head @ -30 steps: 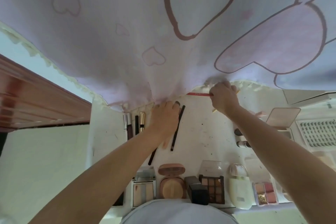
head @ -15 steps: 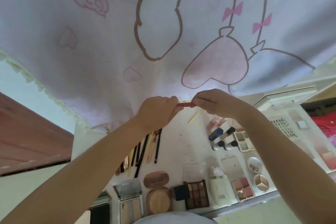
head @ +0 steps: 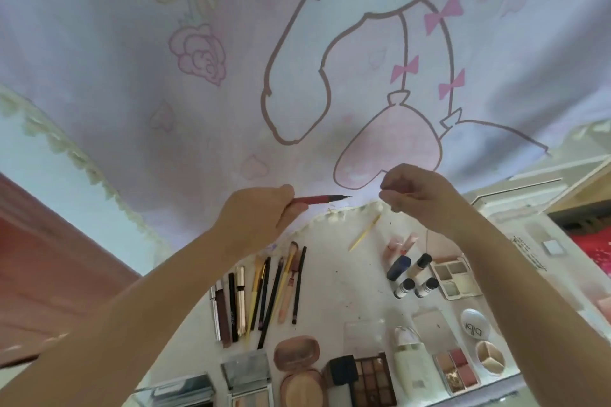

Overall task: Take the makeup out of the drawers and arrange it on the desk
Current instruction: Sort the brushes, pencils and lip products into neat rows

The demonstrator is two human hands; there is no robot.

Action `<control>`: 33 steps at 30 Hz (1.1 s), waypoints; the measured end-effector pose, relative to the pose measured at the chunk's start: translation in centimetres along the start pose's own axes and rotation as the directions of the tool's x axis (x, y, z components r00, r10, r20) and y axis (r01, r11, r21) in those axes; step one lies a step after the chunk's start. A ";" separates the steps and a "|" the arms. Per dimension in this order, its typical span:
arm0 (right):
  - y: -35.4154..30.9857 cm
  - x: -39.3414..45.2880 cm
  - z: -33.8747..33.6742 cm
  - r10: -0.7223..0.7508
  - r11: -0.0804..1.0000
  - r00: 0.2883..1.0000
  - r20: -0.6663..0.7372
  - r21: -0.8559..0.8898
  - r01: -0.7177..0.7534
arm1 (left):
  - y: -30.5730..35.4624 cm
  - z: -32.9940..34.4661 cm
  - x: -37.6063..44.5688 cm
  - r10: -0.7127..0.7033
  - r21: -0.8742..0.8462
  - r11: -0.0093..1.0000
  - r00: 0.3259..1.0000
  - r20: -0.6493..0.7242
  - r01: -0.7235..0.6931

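The left hand [head: 261,218] has its grip clamped on a red pen [head: 319,199] (tip bare); the right hand [head: 415,193] pinches something too small to tell, above the worktop [head: 334,281].

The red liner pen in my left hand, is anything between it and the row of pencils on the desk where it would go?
Nothing visible blocks it. The left hand holds the red liner pen uncapped in the air above the row of pencils. The right hand, curled off to the side, is not in that path.
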State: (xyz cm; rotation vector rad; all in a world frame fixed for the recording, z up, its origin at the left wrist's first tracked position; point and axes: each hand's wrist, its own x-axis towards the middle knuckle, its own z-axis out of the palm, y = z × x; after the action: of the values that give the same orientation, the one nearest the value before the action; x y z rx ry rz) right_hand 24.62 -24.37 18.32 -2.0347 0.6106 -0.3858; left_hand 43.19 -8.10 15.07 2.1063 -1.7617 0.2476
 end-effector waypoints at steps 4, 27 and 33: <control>-0.6 0.0 1.6 -0.060 0.956 0.998 -0.034 0.287 0.067 | 0.2 0.2 -0.3 -0.046 -0.029 0.999 0.999 0.024 0.046; 3.7 1.9 5.2 0.129 0.989 0.938 0.322 0.024 -0.145 | 2.2 6.9 -2.2 -0.102 -0.058 0.985 0.824 0.557 0.161; 6.7 3.7 7.1 0.223 0.966 0.877 0.425 -0.219 -0.140 | 2.4 9.8 -1.6 -0.189 -0.023 0.958 0.691 0.698 0.286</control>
State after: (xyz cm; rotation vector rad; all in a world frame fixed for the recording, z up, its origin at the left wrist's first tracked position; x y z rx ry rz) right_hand 29.44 -24.32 9.10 -2.1184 0.5559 0.2609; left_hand 39.47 -10.85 5.96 2.4759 -1.7405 -0.8251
